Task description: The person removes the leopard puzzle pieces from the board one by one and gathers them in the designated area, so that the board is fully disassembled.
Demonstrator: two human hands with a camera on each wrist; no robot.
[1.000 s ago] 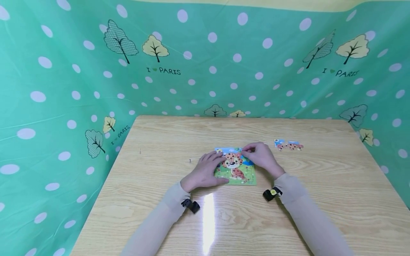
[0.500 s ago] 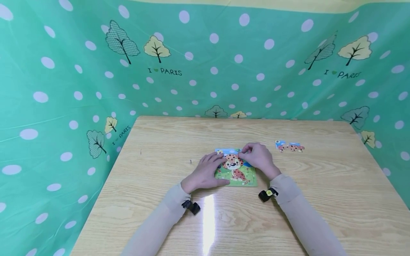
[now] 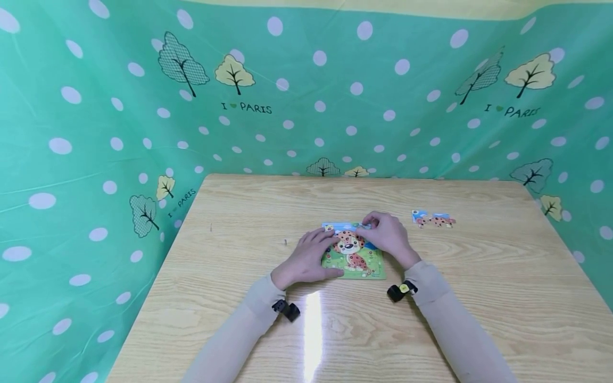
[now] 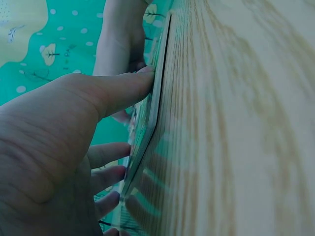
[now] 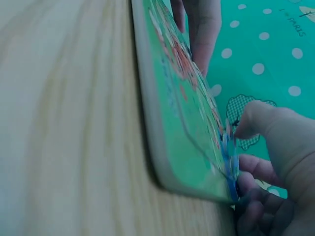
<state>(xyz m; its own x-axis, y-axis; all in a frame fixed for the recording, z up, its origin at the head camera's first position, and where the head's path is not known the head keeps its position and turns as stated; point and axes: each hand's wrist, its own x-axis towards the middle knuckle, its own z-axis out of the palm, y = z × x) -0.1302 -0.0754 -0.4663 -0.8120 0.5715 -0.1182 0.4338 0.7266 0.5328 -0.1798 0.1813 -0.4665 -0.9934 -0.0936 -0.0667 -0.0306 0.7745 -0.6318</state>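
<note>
1. Leopard puzzle board [image 3: 355, 260]: lying flat on the bench [image 3: 479, 308] between your two hands, picture side up.
2. Your left hand [image 3: 310, 260]: spread wide over the board's left side. Thumb rests on the board's near part; the fingers reach across its left edge onto the printed face.
3. Your right hand [image 3: 389, 235]: narrow, at the board's far right corner. Thumb and fingers pinch a small blue-toned piece [image 5: 229, 142] at the board's surface; its outline is blurred in the right wrist view.
4. Leopard head, body and green ground show between your hands.
5. Loose pieces [image 3: 435, 219]: on the bench, right of your right hand and a little beyond it, well apart from the board. Blue and spotted orange parts visible.
6. Small dark speck [image 3: 286, 242]: on the bench, left of your left hand; too small to identify.
7. Teal dotted cloth [image 3: 297, 138]: hangs beyond both hands, behind the bench.
8. Glare streak [image 3: 313, 330]: on the bench, between your forearms.
</note>
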